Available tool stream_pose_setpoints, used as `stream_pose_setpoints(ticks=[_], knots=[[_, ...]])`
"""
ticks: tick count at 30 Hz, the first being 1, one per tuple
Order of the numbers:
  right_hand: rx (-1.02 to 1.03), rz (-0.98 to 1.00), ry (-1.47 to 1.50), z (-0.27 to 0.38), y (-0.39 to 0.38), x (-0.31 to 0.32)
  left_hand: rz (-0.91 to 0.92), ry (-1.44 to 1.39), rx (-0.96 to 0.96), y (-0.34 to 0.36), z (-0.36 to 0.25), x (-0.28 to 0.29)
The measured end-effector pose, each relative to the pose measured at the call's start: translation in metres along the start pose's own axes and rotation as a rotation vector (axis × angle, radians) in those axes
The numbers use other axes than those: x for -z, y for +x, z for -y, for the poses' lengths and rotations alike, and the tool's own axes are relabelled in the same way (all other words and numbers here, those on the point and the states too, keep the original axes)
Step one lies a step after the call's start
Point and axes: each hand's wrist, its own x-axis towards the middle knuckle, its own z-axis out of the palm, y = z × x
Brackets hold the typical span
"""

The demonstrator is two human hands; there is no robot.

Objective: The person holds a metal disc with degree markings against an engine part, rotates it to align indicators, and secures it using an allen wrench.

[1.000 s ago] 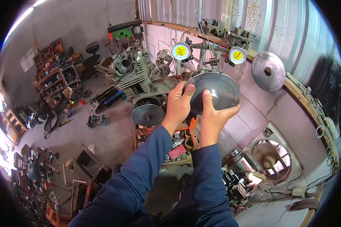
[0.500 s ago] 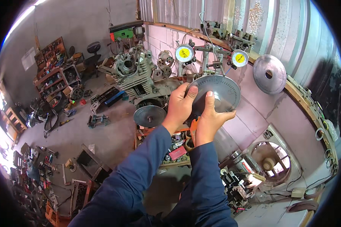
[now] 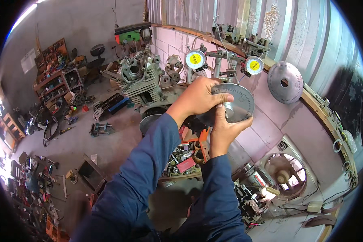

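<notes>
A grey metal degree wheel (image 3: pixel 243 101) with marks round its rim and a raised hub faces me, tilted. My left hand (image 3: pixel 197 97) is closed over its upper left side, the thumb laid across the face beside the hub. From below, my right hand (image 3: pixel 225 131) grips the lower edge, thumb pointing up at the hub. The fingers behind the wheel are hidden. Just beyond it stand two dial indicators with yellow centres, one on the left (image 3: pixel 195 59) and one on the right (image 3: pixel 254 65), on a metal stand.
A finned engine (image 3: pixel 143 80) stands left of my hands, a second round plate (image 3: pixel 149 122) below it, partly behind my left sleeve. Another degree wheel (image 3: pixel 285 82) hangs at the wall ledge. Under my hands is a tray of tools with a red box (image 3: pixel 186 165). A fan (image 3: pixel 284 175) sits lower right.
My left hand has shifted right and turned, its thumb now lying across the wheel instead of pointing up. The right hand keeps its hold lower on the wheel. The view has shifted slightly.
</notes>
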Motion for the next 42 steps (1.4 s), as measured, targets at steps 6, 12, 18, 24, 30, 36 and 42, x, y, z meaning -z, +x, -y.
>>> stream_pose_setpoints(ticks=[6, 12, 18, 24, 30, 36, 42], knots=[[0.027, 0.02, -0.005, 0.0, 0.003, 0.002, -0.057, -0.165, -0.062, -0.002, 0.014, -0.007], [0.01, 0.029, 0.032, -0.003, 0.005, 0.002, -0.122, -0.231, -0.118, -0.005, 0.017, -0.012], [0.035, 0.06, 0.009, 0.001, 0.007, 0.006, -0.149, -0.215, -0.099, -0.011, 0.02, -0.012], [0.102, 0.054, -0.074, 0.004, 0.008, 0.008, -0.163, -0.364, -0.113, -0.014, 0.026, -0.019], [0.129, 0.058, -0.132, 0.004, 0.01, 0.01, -0.214, -0.403, -0.134, -0.018, 0.027, -0.022], [0.178, 0.077, -0.134, 0.005, 0.013, 0.012, -0.247, -0.388, -0.113, -0.021, 0.033, -0.025], [0.231, 0.098, -0.208, 0.003, 0.016, 0.015, -0.285, -0.491, -0.111, -0.024, 0.035, -0.03]])
